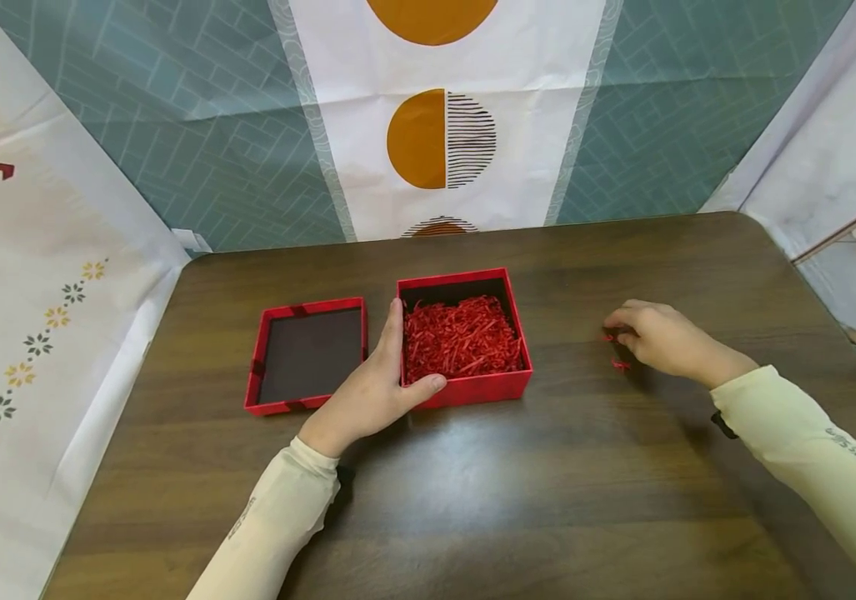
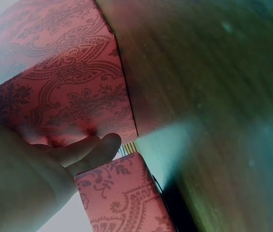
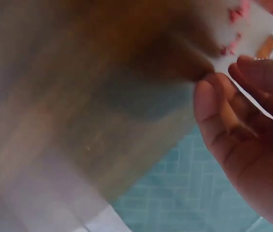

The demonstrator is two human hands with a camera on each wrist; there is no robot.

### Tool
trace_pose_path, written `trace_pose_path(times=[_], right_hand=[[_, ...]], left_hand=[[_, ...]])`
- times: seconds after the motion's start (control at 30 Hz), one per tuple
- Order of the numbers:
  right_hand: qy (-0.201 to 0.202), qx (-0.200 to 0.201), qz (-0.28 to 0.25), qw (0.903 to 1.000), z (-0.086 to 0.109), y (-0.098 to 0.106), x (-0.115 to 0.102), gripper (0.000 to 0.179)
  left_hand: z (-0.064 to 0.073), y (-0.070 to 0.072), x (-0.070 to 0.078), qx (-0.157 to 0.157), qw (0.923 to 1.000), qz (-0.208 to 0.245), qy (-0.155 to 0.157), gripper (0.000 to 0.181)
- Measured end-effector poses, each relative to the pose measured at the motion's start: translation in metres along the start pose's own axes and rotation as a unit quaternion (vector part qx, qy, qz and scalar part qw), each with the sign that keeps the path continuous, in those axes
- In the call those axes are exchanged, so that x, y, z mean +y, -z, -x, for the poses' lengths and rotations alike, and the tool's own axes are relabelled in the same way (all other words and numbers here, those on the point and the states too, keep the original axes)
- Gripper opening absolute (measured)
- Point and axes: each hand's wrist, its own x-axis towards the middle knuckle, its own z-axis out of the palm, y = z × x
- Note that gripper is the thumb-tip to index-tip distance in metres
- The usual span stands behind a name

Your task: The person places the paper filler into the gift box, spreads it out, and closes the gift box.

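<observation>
A red box (image 1: 463, 392) with dark patterned sides stands on the table, filled with red shredded paper (image 1: 461, 337). Against its left side and front left corner rests my left hand (image 1: 367, 392), fingers straight, thumb along the front. The left wrist view shows the fingers between the box (image 2: 68, 72) and the box lid (image 2: 127, 198). Off to the right, my right hand (image 1: 656, 333) is low over the table beside small red paper scraps (image 1: 620, 364). Its fingers are bent, and the right wrist view shows more scraps (image 3: 231, 46) just beyond the fingertips, with nothing between them.
The shallow red lid (image 1: 311, 354) lies inside up, dark lining showing, left of the box. The brown wooden table (image 1: 473, 517) reaches back to a teal and white patterned cloth (image 1: 232, 125). White cloths (image 1: 45, 317) hang at both sides.
</observation>
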Motion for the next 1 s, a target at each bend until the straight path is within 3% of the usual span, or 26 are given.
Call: trace_pose_path(times=[0.2, 0.77, 1.0], right_hand=[[0.049, 0.046, -0.006, 0.9977, -0.002, -0.016, -0.003, 0.022], [0.103, 0.063, -0.030, 0.9922, -0.007, -0.021, 0.000, 0.028], [0.191, 0.096, 0.000, 0.9768, 0.002, -0.025, 0.008, 0.035]], left_hand=[[0.001, 0.000, -0.003, 0.006, 1.0000, 0.000, -0.007, 0.114], [0.001, 0.000, 0.000, 0.001, 1.0000, 0.002, -0.005, 0.113], [-0.001, 0.000, 0.001, 0.000, 1.0000, -0.001, -0.003, 0.113]])
